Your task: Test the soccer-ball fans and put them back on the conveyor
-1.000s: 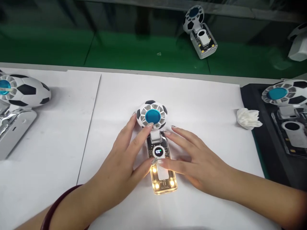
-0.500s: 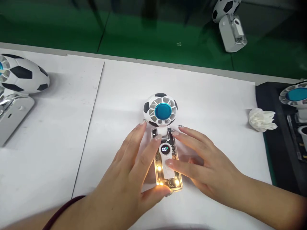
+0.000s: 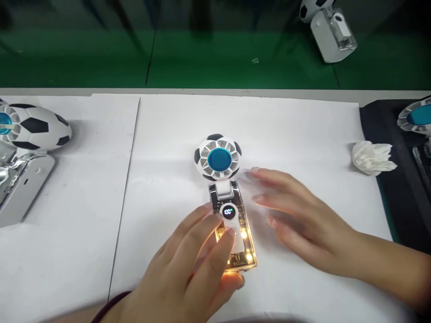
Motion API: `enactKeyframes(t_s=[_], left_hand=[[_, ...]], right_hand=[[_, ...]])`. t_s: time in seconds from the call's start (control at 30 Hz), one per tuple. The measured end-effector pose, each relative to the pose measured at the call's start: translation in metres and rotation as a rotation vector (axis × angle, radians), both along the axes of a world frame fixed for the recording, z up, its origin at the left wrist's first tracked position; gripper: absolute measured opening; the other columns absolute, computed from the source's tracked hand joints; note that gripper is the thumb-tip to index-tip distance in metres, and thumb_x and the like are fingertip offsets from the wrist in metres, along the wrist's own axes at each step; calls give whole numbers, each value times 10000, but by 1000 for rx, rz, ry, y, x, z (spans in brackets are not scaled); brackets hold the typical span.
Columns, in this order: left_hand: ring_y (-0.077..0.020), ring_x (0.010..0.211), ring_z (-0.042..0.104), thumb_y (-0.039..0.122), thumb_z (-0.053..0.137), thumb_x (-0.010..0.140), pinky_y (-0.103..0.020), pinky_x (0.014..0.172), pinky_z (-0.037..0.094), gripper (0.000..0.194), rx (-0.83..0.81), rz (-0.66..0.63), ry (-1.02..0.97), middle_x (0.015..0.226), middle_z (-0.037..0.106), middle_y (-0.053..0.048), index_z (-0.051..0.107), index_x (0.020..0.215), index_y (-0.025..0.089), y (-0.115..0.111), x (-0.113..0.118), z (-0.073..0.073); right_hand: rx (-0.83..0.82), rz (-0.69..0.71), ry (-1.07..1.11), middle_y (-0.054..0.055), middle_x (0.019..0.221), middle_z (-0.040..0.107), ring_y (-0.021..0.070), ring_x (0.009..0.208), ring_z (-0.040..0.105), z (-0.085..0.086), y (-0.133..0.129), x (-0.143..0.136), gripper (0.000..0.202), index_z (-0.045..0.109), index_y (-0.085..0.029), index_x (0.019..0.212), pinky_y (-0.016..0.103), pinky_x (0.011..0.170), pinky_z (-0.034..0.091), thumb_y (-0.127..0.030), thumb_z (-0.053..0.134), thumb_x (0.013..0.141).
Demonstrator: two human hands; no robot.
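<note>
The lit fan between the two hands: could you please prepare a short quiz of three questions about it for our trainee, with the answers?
1. Which hand touches the lit fan? A) right B) left C) both
2. True or false: the crumpled white tissue lies to the right of the lit fan.
3. Fill in: the round display shows the number ___.
Key: 1. B, the left hand; 2. True; 3. 100.

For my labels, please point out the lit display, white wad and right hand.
Lit display (image 3: 229,212): head view, screen centre.
White wad (image 3: 372,158): head view, middle folds.
Right hand (image 3: 318,231): head view, its back.
</note>
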State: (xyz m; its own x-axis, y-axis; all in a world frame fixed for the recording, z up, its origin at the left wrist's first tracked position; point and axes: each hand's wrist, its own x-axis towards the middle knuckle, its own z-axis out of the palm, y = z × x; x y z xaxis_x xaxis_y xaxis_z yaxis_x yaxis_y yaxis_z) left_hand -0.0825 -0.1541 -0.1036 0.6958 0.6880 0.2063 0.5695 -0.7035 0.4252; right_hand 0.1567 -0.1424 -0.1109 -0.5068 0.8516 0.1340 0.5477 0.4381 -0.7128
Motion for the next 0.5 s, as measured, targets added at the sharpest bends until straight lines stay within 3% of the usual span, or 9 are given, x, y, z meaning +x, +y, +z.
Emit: enactKeyframes(t_s=[0.17,0.37,0.5], left_hand=[[-278,1236,415,308,596,806,-375,983,478,458,61,-27,62,1241,490,-135,492,1203,104,-3,-3,1],[-248,1160,495,321,587,810,-342,927,523,406,114,17,109,1160,554,-102,534,1175,150,-5,-2,5],[-246,1114,524,301,617,792,-344,890,544,419,56,32,129,1089,569,-106,528,1173,150,-5,1,9]], right_hand=[[-118,-166,6,49,1356,390,224,1280,367,8,4,9,434,393,-294,1278,386,1009,442,-159,433,867],[-130,-200,28,29,1343,426,241,1254,406,13,7,12,422,413,-298,1283,381,1025,443,-202,455,875],[-112,-189,25,25,1330,442,233,1255,408,13,7,11,406,425,-293,1272,359,1021,452,-216,454,875]])
